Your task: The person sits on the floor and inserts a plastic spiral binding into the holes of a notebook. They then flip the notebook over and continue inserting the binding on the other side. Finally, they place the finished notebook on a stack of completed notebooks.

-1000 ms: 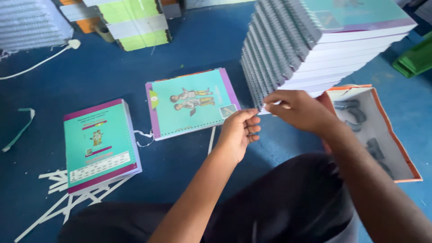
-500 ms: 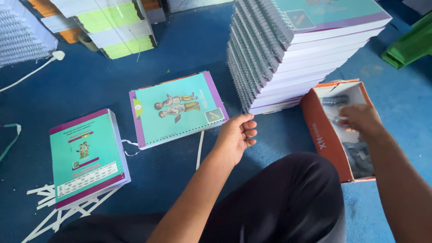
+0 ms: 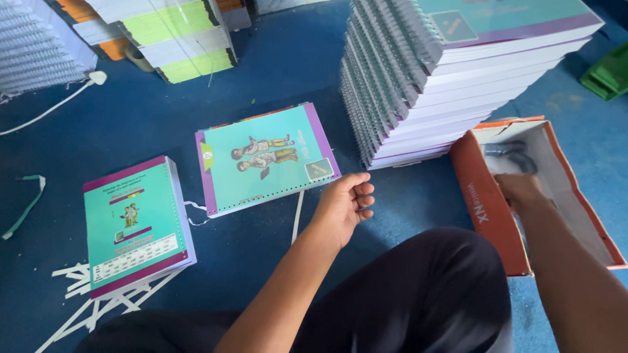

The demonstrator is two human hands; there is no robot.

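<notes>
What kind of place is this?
Likely a book bindery or print-finishing workshop, worked on the floor. A tall stack of spiral-bound books stands on the blue floor, more bundled stacks behind, and white paper offcut strips lie beside a loose teal-covered book.

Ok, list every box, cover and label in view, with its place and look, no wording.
Cardboard box: right, by the right hand; open, orange outside, white inside.
Flat book cover: centre floor, by the left hand; teal, purple edge, two drawn figures.
Small book stack: left; teal and purple cover.
Tall spiral-bound stack: upper right; teal top cover, square label.
</notes>
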